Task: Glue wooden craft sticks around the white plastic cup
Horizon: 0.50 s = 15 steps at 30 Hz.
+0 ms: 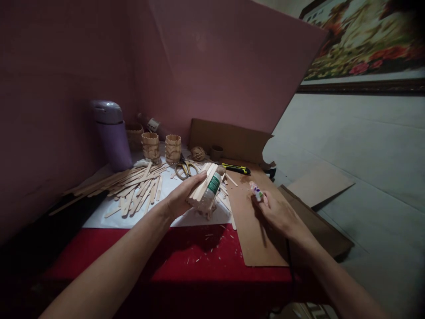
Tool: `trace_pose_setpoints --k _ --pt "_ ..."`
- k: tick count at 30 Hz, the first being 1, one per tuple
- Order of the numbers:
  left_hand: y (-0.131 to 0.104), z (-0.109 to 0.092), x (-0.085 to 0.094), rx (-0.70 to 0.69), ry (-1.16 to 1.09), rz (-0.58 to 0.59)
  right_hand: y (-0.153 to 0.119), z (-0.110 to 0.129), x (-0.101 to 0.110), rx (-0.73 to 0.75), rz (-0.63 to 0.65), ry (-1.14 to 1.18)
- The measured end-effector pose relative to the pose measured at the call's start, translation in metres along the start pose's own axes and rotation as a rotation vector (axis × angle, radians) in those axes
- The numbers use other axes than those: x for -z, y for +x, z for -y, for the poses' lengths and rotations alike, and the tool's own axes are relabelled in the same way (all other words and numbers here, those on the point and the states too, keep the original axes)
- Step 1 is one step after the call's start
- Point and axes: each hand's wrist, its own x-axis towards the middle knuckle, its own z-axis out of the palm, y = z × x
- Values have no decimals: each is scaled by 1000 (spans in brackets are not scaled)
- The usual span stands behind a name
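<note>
dim room, dark left side and corners, soft shadows beneath the hands, slight blur, wide-angle stretching at edges

Sticks (142, 188): heaped on paper (96, 218), left — flask (115, 141) behind.
Cutter (236, 169): on cardboard (257, 248), right — twine ball (198, 153) behind, left.

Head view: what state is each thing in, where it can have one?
Bottle: partly covered with sticks, green label exposed
Left hand: closed around the bottle
Right hand: closed on the small tool
Small tool: held; on or off, cannot tell
Purple flask: standing, lid on
Two stick-covered cups: standing, open-topped
Twine: wound in a ball
Utility knife: lying down
Loose sticks: scattered, overlapping
</note>
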Motion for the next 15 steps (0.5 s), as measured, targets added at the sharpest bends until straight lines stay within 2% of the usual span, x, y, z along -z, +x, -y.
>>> trace_pose_setpoints --k 4,7,9,11,13,15 --pt "-1 -5 -2 -38 -48 -68 5 -16 -19 53 73 -121" --pt "-1 -10 -4 -103 -100 -120 0 -7 -18 104 40 -270" --pt "0 -13 -4 -190 -139 -174 -7 10 -10 164 -40 -361" --pt "1 -15 -4 -274 -171 -215 -12 33 -3 248 -122 -279" --pt "1 -18 -4 -326 -202 -248 -13 59 1 358 -61 -99" --pt "1 -20 -4 -337 -220 -276 -7 82 -2 344 65 31"
